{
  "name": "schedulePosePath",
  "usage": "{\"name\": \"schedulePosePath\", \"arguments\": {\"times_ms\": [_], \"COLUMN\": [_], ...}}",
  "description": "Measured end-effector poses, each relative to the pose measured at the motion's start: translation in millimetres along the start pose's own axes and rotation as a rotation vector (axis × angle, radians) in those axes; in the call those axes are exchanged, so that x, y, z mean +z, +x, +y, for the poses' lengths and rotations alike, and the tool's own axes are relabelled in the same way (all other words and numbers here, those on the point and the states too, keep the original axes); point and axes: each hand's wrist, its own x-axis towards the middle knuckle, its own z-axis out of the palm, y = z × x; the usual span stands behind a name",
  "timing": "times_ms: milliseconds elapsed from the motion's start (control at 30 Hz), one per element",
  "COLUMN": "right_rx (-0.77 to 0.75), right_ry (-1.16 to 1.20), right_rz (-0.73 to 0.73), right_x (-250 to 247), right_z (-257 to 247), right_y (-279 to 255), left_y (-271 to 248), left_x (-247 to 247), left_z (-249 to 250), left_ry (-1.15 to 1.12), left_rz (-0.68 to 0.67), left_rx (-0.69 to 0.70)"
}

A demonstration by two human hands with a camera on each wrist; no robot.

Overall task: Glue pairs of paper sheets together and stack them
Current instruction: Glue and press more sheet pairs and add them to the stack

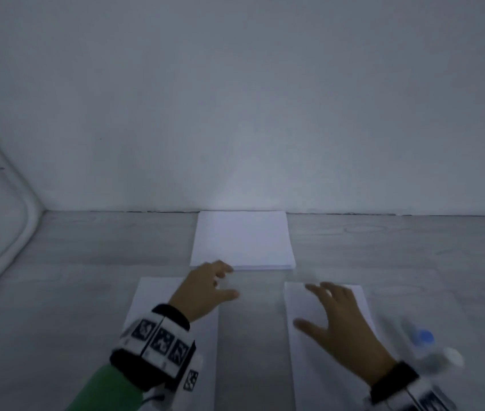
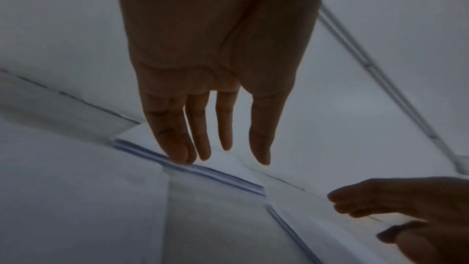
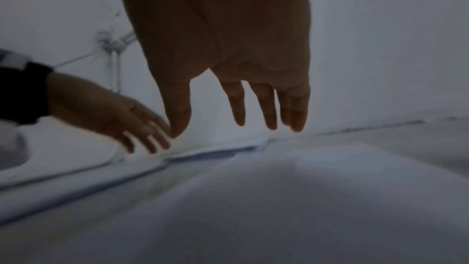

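We cannot see well the blurred thing with a blue part (image 1: 422, 336) just right of the right sheet (image 1: 297, 310); we cannot tell what it is. The near ends of both sheets are cut off by the frame. We take the paper stack (image 1: 244, 238) against the wall as landmark. In front of it, to the left, lies the left sheet (image 1: 143, 295). Our left hand (image 1: 202, 289) holds nothing, fingers straight, tips at the near edge of the stack; touching or not, we cannot tell. Our right hand (image 1: 342, 318) is spread above the right sheet, gripping nothing.
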Motion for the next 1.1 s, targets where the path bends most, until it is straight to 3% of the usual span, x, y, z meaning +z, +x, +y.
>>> {"name": "schedulePosePath", "arguments": {"times_ms": [167,333,467,567,667,767,833,967,1033,1100], "right_rx": [0.172,0.144,0.138,0.132,0.134,0.182,0.253,0.260,0.195,0.139], "right_ry": [-0.204,-0.213,-0.217,-0.209,-0.067,0.278,0.518,0.981,0.955,0.721], "right_rz": [-0.312,-0.439,-0.448,-0.399,-0.236,-0.033,-0.006,-0.079,-0.010,0.210], "right_x": [32.3,37.1,35.8,33.4,25.1,10.6,1.5,-13.6,-21.0,-26.8], "right_z": [10.3,9.6,7.0,5.3,2.0,-8.9,-21.6,-43.8,-42.1,-30.0], "right_y": [-65.4,-78.5,-76.9,-78.3,-78.0,-73.1,-71.1,-77.1,-81.4,-84.6], "left_y": [-51.2,-68.0,-70.9,-75.8,-83.8,-89.8,-93.3,-92.3,-89.9,-85.5], "left_x": [56.0,76.5,75.8,81.5,90.4,99.0,101.1,97.4,92.6,89.0], "left_z": [9.1,12.7,13.9,15.9,25.4,38.4,48.3,53.3,48.4,37.3], "left_ry": [0.018,0.089,0.065,0.024,-0.071,-0.256,-0.434,-0.682,-0.683,-0.642], "left_rz": [-0.266,-0.255,-0.249,-0.224,-0.184,-0.287,-0.354,-0.205,-0.105,-0.037], "left_rx": [0.043,0.058,0.028,0.038,0.042,0.031,0.003,-0.034,-0.059,-0.094]}}
